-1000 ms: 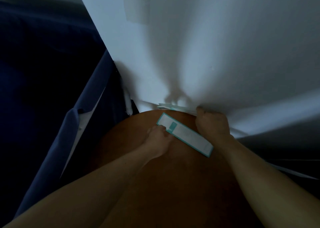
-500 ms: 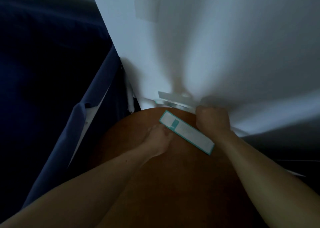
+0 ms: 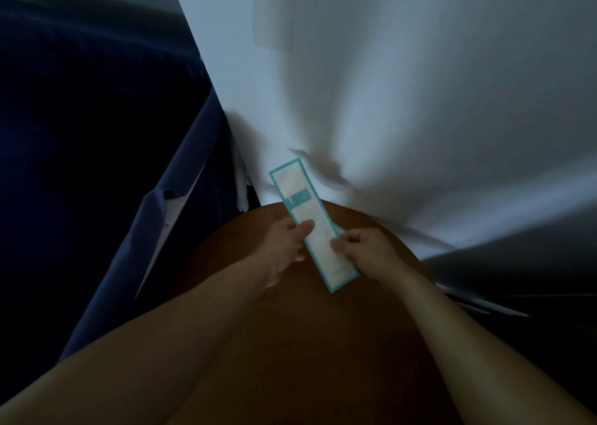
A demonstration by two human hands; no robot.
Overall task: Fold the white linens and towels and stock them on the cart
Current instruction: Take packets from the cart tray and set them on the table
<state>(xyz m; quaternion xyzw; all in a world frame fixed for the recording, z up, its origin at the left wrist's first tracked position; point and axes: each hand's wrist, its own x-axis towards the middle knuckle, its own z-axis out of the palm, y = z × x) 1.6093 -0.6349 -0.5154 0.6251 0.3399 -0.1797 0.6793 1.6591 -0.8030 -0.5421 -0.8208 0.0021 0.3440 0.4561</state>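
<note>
Low light. Observed white linen (image 3: 420, 101) filling upper centre and upper right of frame, draped or hanging, with creases fanning up from a pucker at mid-frame. Traced its near edge slanting from centre down toward right edge of frame. Cut off by the frame, so long axis not determinable; visible creases pointing toward top of frame.

Found both hands low centre over brown rounded surface (image 3: 290, 344), neither touching the linen. Pinching teal-bordered card (image 3: 315, 224) from either side: left hand (image 3: 286, 247) at its left edge with thumb on top, right hand (image 3: 365, 250) at its right edge. Card long axis upper left to lower right, top end overlapping linen's lower edge.

Placed linen up-frame and rightward from hands; judged right hand nearer to that near edge. Probably need to set card down before gripping the edge.

Noted dark blue fabric (image 3: 155, 230) along left of frame; cart not identifiable.
</note>
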